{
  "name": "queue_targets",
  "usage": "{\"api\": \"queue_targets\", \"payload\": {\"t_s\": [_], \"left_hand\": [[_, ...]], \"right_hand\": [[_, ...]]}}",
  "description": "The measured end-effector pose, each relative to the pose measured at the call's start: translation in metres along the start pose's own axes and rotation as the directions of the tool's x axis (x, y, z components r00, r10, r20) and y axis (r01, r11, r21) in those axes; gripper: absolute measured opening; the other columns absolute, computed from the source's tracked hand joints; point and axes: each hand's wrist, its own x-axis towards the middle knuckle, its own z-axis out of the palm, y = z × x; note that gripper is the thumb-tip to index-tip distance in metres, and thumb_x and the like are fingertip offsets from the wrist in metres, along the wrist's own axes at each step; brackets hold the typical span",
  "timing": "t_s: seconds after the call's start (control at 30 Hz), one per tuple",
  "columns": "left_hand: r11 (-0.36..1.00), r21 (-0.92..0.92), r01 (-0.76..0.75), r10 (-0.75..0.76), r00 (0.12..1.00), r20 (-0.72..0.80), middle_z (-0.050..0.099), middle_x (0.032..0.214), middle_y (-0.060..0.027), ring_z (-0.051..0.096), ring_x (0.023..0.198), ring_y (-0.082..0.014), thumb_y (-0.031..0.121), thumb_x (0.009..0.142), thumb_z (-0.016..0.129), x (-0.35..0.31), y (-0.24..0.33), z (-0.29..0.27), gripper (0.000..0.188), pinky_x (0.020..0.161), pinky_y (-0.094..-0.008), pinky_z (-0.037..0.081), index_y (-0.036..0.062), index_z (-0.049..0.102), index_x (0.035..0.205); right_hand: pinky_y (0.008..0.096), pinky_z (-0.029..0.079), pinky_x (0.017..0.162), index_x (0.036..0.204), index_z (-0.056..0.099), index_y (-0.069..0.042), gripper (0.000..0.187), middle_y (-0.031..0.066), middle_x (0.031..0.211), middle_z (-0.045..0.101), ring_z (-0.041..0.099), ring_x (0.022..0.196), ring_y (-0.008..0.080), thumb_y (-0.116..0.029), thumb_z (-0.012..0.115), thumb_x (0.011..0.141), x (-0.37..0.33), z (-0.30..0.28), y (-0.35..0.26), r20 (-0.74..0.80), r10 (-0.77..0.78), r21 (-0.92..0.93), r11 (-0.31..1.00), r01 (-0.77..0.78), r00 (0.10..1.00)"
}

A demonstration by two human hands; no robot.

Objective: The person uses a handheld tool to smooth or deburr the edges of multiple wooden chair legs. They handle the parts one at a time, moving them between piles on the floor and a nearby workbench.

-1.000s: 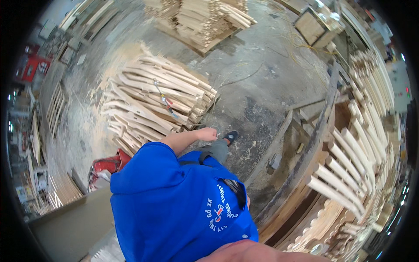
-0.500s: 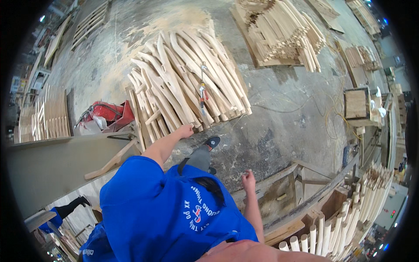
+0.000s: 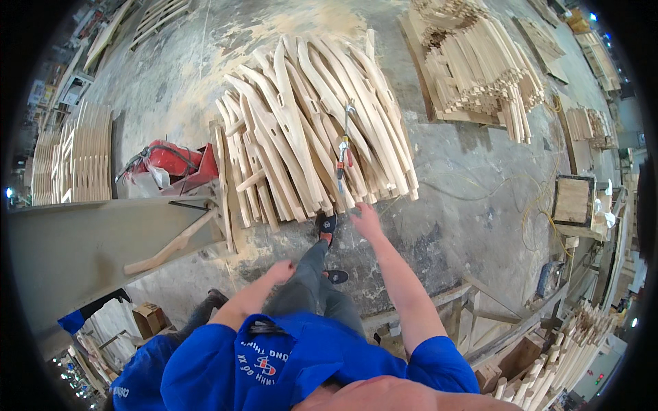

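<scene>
A wide stack of pale, curved wooden pieces, some with slots cut in them, lies on the floor ahead. On top of it rests a slim hand tool with a grey and orange body and a red part. My right hand reaches to the near ends of the stack, fingers apart and holding nothing; whether it touches the wood I cannot tell. Lower and to the left, my left hand hangs by my leg with its fingers curled in, nothing visible in them.
A red bag-like bundle sits left of the stack, behind a grey panel with a curved wooden piece against it. More cut wood is piled far right. A yellow hose trails near a wooden box. Another person's blue clothing shows lower left.
My right hand has swung forward to the stack's near ends. My left hand has drawn back from those ends toward my leg. My feet have shifted closer to the stack.
</scene>
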Motion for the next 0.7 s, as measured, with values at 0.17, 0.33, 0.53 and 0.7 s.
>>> {"api": "queue_targets", "payload": {"t_s": [0.17,0.33,0.53,0.7], "left_hand": [[0.984,-0.166,0.068,-0.064,0.998,0.027,0.062,0.096,-0.0183,0.058,0.092,-0.0351,0.032,0.082,0.054,0.024,-0.004,0.001,0.034,0.079,-0.0409,0.047,0.0031,0.057,0.099],[0.9,-0.407,-0.153,-0.006,0.932,-0.363,0.06,0.099,-0.0202,0.059,0.093,-0.0342,0.035,0.081,0.058,0.107,0.011,-0.04,0.047,0.08,-0.0395,0.045,0.0034,0.048,0.114],[0.768,-0.631,-0.113,-0.221,0.877,-0.427,0.061,0.096,-0.018,0.06,0.089,-0.0297,0.037,0.072,0.067,0.207,0.068,-0.112,0.059,0.077,-0.0363,0.047,-0.0012,0.048,0.112],[0.56,-0.807,-0.187,-0.001,0.974,-0.226,0.059,0.091,-0.0096,0.059,0.073,-0.0175,0.011,0.065,0.066,0.212,0.104,-0.13,0.052,0.055,-0.0314,0.049,0.0001,0.046,0.112]], "right_hand": [[0.0456,0.041,0.089,0.13,0.029,-0.005,0.071,0.0257,0.129,0.03,0.046,0.106,0.0444,-0.01,0.065,0.069,0.075,0.035,-0.015,-0.215,-0.064,-0.117,0.992,0.039,0.975],[0.0431,0.042,0.09,0.136,0.012,-0.001,0.088,0.0284,0.136,0.019,0.045,0.11,0.0429,-0.007,0.066,0.067,0.133,0.073,-0.051,-0.209,0.108,-0.031,0.993,-0.117,0.972],[0.0401,0.043,0.089,0.137,0.008,0.003,0.089,0.0274,0.126,0.026,0.047,0.109,0.0381,0.0,0.063,0.066,0.158,0.096,-0.05,-0.268,0.13,-0.09,0.983,-0.16,0.954],[0.0406,0.039,0.088,0.131,0.024,0.003,0.07,0.0243,0.12,0.042,0.048,0.099,0.0355,0.0,0.053,0.067,0.154,0.055,-0.003,-0.187,0.173,0.295,0.949,-0.113,0.967]]}}
